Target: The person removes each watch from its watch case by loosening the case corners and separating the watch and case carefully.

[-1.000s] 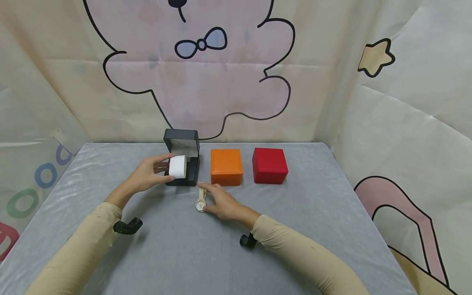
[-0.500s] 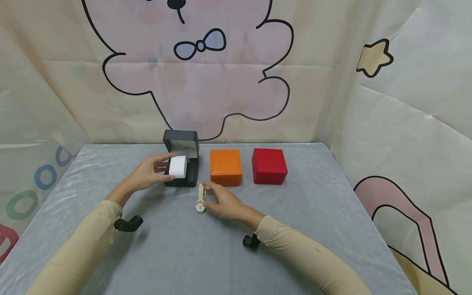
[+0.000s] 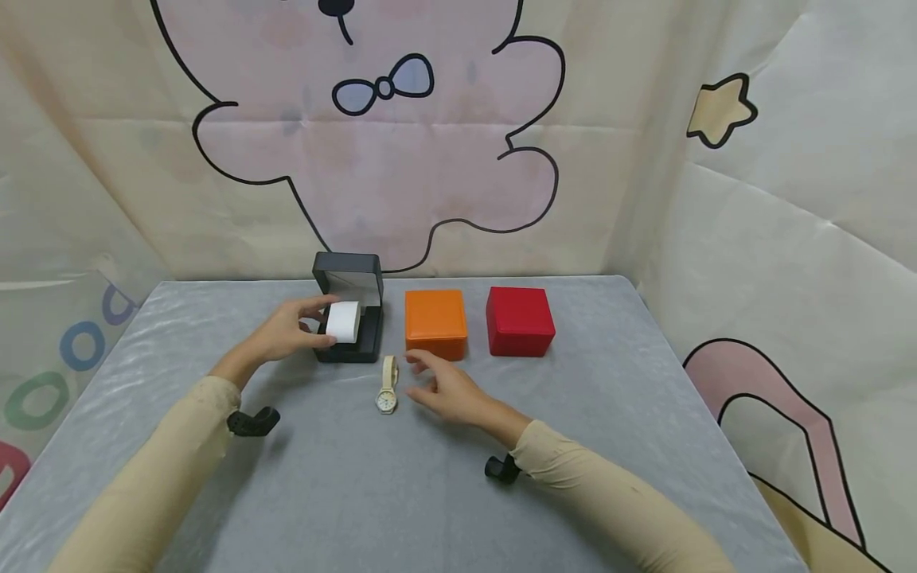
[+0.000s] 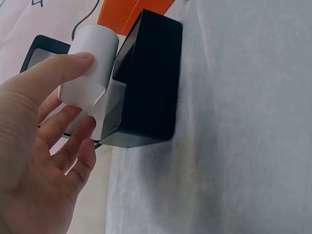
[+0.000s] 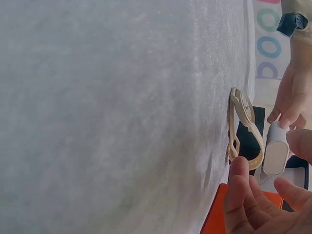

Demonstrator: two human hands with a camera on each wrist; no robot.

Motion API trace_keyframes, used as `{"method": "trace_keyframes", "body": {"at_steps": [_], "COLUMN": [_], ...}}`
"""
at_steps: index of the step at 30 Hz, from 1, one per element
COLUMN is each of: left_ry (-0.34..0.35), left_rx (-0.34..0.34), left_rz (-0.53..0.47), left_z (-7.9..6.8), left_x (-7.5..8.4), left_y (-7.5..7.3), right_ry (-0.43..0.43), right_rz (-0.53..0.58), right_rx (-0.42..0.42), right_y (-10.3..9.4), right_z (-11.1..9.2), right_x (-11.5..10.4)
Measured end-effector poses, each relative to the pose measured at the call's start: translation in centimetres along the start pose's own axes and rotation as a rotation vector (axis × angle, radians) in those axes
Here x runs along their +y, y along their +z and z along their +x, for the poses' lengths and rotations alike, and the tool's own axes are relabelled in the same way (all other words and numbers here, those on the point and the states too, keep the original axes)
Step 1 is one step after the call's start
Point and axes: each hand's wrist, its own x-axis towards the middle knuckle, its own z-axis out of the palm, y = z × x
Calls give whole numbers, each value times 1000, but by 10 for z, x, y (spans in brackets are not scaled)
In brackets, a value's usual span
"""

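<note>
My left hand (image 3: 282, 330) pinches a white watch cushion (image 3: 344, 322) between thumb and fingers, at the mouth of an open black watch box (image 3: 371, 338). In the left wrist view the thumb lies on the side of the cushion (image 4: 100, 44), with the black box (image 4: 152, 80) just beyond. A cream-strapped wristwatch (image 3: 387, 400) lies on the table in front of the box, dial towards me. Just right of it is my right hand (image 3: 458, 394), fingers parted and holding nothing. The right wrist view shows the watch (image 5: 246, 112) with its strap looped, beyond the fingertips.
An orange box (image 3: 435, 318) and a red box (image 3: 520, 322), both closed, stand to the right of the black one along the back of the table. Grey cloth (image 3: 401, 501) covers the table. A printed curtain (image 3: 430, 175) hangs behind.
My right hand has let go of the wristwatch and drawn back to the right. The watch stays where it lay. My left hand keeps its hold on the cushion.
</note>
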Motion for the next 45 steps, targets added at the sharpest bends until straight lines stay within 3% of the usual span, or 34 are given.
{"method": "trace_keyframes", "body": {"at_steps": [15, 33, 45], "left_ry": [-12, 52, 17], "left_rx": [-29, -56, -70], "left_rz": [28, 80, 130], "left_z": [8, 14, 15], "left_x": [-8, -10, -9], "left_y": [3, 8, 11], "right_ry": [-7, 0, 1], "right_rz": [-15, -38, -12], "right_rx": [-30, -16, -22], "right_y": [-10, -18, -19], "right_z": [-14, -20, -21], "right_x": [4, 9, 14]}}
